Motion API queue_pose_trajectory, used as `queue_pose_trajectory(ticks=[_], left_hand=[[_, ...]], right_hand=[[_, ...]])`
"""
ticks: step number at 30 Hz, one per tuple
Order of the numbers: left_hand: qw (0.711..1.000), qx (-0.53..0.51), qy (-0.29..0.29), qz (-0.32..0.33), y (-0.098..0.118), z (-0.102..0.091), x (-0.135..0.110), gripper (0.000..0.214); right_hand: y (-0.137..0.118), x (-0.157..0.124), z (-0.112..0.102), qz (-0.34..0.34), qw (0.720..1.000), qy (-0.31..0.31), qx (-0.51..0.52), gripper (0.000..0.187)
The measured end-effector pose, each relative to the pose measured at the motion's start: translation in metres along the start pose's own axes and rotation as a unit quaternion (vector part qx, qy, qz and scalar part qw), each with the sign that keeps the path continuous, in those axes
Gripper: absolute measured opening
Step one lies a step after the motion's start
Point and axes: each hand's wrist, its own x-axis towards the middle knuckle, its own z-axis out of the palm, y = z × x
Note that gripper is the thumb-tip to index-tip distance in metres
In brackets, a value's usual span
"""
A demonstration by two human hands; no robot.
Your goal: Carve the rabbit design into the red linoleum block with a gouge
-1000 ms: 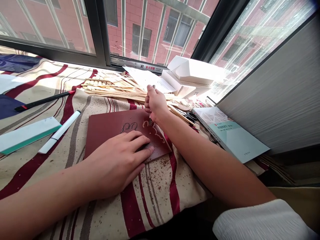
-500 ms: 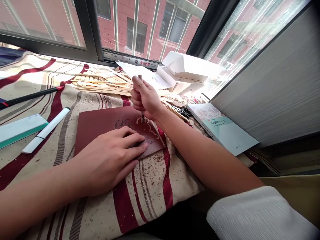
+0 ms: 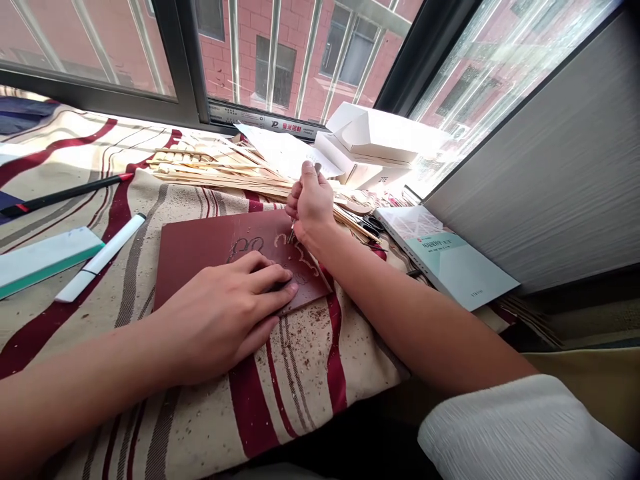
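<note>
A dark red carving block (image 3: 197,257) lies flat on a striped cloth, with a curved line design cut into its surface. Pale curled shavings (image 3: 300,257) sit on the block near its right corner. My left hand (image 3: 225,313) rests flat on the block with its fingers spread, pressing down and gripping nothing. My right hand (image 3: 311,203) is closed in a fist around a small carving tool (image 3: 317,168) just above the block's far edge. The fist hides most of the tool, and I cannot tell whether its tip touches the block.
Thin wooden sticks (image 3: 220,175) and white paper (image 3: 283,150) lie beyond the block, before a white cardboard box (image 3: 380,137). A book (image 3: 445,257) and scissors (image 3: 373,225) lie right. A white marker (image 3: 100,259), black pen (image 3: 65,195) and green-edged ruler (image 3: 45,260) lie left.
My right hand has risen and moved right, away from the cut design, with the tool still in its fist. My left hand stays on the block.
</note>
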Motion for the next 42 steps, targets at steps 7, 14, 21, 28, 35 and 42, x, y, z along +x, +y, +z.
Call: queue_pose_trajectory(ticks=[7,14,21,28,35,42], left_hand=[[1.0,-0.002,-0.002,-0.003,0.0,-0.001,0.0,0.037],[1.0,-0.018,0.003,-0.004,-0.001,0.0,-0.001,0.04],[1.0,-0.024,0.007,-0.002,-0.001,-0.001,-0.001,0.04],[1.0,-0.02,0.006,-0.008,-0.001,0.0,-0.002,0.038],[1.0,-0.012,-0.006,-0.013,0.0,-0.001,-0.003,0.04],[0.999,-0.025,-0.008,-0.021,0.0,-0.002,-0.003,0.041]], right_hand=[[-0.022,-0.014,0.003,0.061,0.98,-0.126,0.139,0.05],[-0.024,-0.012,0.004,0.084,0.977,-0.125,0.152,0.051],[-0.023,-0.006,-0.001,0.122,0.969,-0.148,0.153,0.057],[-0.019,-0.009,0.012,0.117,0.986,0.037,0.11,0.053],[-0.024,-0.019,0.012,0.041,0.992,0.065,0.099,0.045],[-0.027,-0.009,-0.005,0.13,0.962,-0.158,0.179,0.057]])
